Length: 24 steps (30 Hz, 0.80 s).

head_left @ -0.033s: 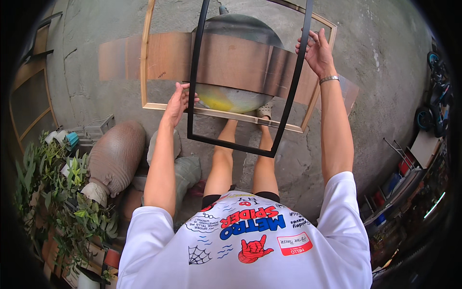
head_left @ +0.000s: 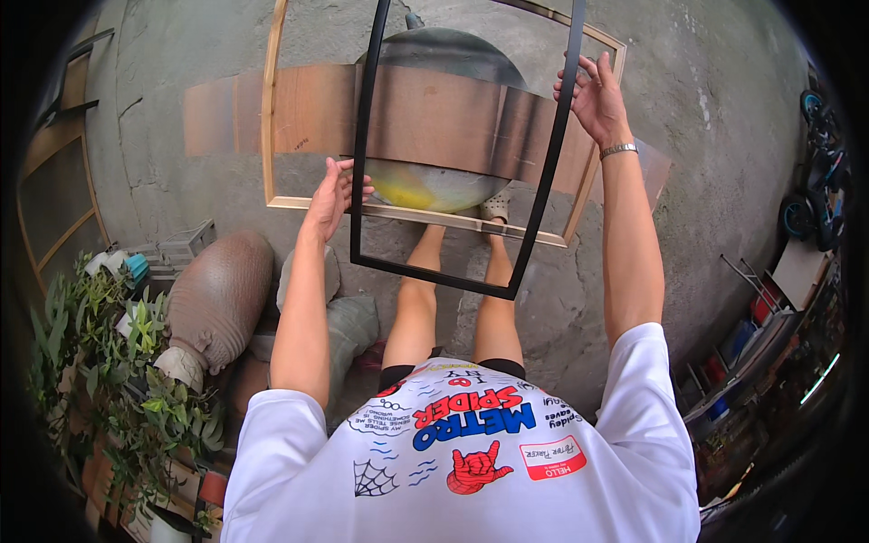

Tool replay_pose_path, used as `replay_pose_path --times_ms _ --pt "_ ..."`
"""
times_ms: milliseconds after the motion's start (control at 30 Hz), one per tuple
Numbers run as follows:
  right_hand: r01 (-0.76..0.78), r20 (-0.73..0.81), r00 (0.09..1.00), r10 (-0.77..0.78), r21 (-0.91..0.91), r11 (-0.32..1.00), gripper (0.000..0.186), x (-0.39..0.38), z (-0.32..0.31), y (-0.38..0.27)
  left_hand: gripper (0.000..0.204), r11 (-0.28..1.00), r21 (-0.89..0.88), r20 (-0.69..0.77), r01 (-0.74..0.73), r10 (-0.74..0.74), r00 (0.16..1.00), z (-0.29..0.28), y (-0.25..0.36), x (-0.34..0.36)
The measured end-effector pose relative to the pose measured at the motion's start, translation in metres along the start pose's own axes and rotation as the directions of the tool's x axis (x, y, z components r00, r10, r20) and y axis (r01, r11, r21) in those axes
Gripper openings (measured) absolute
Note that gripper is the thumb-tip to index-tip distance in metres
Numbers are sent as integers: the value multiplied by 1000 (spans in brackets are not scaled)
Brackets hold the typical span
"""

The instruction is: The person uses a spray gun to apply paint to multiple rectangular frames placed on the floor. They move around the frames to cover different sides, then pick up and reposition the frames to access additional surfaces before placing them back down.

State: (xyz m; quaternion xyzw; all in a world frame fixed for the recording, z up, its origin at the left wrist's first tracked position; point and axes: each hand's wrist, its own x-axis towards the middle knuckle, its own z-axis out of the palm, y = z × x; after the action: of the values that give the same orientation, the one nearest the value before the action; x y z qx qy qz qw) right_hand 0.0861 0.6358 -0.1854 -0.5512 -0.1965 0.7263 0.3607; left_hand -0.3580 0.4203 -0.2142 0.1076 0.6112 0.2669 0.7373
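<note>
A black rectangular frame (head_left: 435, 273) is held up in front of me, slightly tilted, with its upper end cut off by the view's edge. My left hand (head_left: 333, 197) grips its left bar low down, fingertips showing inside the frame. Higher up on the right bar, my right hand (head_left: 593, 98) has its fingers around the bar and its thumb raised. Beneath lies a larger pale wooden frame (head_left: 269, 109). A brown wooden board (head_left: 453, 118) runs crosswise under it, over a round grey surface (head_left: 444, 47) with a yellow patch.
Leafy plants (head_left: 90, 362) and a ribbed brown jar (head_left: 222, 290) lie to the left, beside a grey-green sack (head_left: 348, 330). More wooden framing (head_left: 68, 240) stands at the far left. On the right are a small black-and-blue bike (head_left: 819, 181) and assorted items along the edge.
</note>
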Motion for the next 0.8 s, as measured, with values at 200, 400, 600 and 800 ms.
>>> replay_pose_path --times_ms 200,400,600,800 --pt "152 -45 988 -149 69 986 80 -101 -9 -70 73 999 7 210 -35 33 977 45 32 -30" --pt "352 -167 926 -339 52 935 76 -295 -82 -188 72 995 30 468 -94 69 881 203 68 -80" --pt "467 -203 858 -471 -70 881 75 -503 -188 -271 66 996 2 715 -85 58 697 399 53 -141" --pt "611 -442 681 -584 -97 785 71 -730 -359 -219 68 991 125 819 57 -135 557 605 -51 -206"
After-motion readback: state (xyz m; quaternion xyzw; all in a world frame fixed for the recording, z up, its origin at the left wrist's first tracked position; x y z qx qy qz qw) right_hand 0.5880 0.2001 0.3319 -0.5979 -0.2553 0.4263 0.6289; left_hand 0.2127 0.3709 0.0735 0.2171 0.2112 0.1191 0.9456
